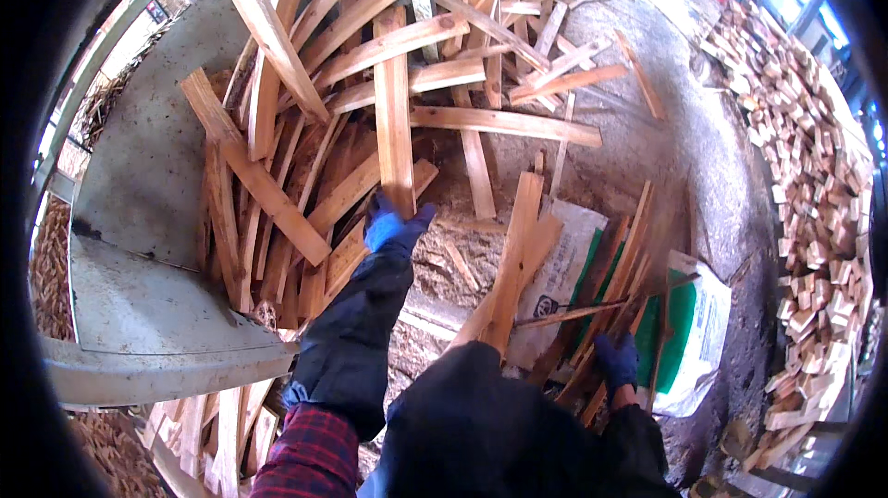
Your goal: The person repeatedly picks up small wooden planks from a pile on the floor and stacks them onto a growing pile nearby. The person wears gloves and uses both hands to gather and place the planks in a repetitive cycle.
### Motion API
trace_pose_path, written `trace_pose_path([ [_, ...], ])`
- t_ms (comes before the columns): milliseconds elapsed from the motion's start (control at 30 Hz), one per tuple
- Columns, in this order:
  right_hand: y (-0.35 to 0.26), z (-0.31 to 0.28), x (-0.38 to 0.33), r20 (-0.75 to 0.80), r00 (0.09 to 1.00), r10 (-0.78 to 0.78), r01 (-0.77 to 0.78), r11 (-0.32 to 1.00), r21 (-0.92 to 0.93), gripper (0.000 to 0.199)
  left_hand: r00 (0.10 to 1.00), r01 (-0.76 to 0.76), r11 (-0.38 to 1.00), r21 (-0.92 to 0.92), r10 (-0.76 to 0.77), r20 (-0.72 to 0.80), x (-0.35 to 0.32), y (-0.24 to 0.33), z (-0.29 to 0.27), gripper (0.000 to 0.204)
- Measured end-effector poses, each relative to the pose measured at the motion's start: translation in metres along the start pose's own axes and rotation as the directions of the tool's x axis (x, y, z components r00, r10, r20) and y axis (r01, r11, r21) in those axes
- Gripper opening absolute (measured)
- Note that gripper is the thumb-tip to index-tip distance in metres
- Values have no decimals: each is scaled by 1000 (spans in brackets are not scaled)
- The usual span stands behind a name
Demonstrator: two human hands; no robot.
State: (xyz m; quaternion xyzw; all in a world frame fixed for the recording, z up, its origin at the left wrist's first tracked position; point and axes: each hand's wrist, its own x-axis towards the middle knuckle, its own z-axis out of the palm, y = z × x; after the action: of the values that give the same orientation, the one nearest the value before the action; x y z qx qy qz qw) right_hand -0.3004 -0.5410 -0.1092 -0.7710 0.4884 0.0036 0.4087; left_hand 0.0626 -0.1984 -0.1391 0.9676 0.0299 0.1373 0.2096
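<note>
My left hand (395,224), in a blue glove with a dark sleeve, grips the near end of a flat wooden board (393,110). The board points away from me over a heap of loose boards (351,188). My right hand (617,359), also in a blue glove, is low on the right against a bundle of thin wooden strips (615,281). Its fingers are partly hidden, so I cannot tell whether they close on a strip. Under the strips lies a white and green sack (705,336). Two wider boards (518,258) slant up beside the sack.
A grey metal surface with a bent edge (176,295) borders the heap on the left. Scattered strips (564,82) lie on the dusty ground ahead. Along the right stands a long stack of cut wood pieces (805,184). More boards (217,433) lie at the lower left.
</note>
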Motion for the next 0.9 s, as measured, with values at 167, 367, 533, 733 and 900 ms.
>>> trace_pose_path([
  [167, 9, -2, 1, -7, 1000, -4, 4, 999, -34, 80, 983, 21, 999, 28, -26, 182, 29, 7, 10, 71],
  [367, 10, -1, 5, 58, 998, -16, 16, 1000, 6, 86, 886, 148, 908, -392, 55, 461, -95, -16, -83, 53],
  [533, 5, 0, 12, 55, 998, -37, 46, 985, -165, 85, 676, 143, 938, -317, 142, 724, -203, -58, -117, 72],
  [733, -3, -3, 4, 10, 998, -62, 63, 983, -175, 79, 960, -234, 913, -334, 271, 66, -41, -35, -152, 92],
  [900, -7, -3, 2, 52, 995, 88, -80, 986, -146, 77, 934, -357, 912, -203, 343, -102, 86, 6, -160, 100],
])
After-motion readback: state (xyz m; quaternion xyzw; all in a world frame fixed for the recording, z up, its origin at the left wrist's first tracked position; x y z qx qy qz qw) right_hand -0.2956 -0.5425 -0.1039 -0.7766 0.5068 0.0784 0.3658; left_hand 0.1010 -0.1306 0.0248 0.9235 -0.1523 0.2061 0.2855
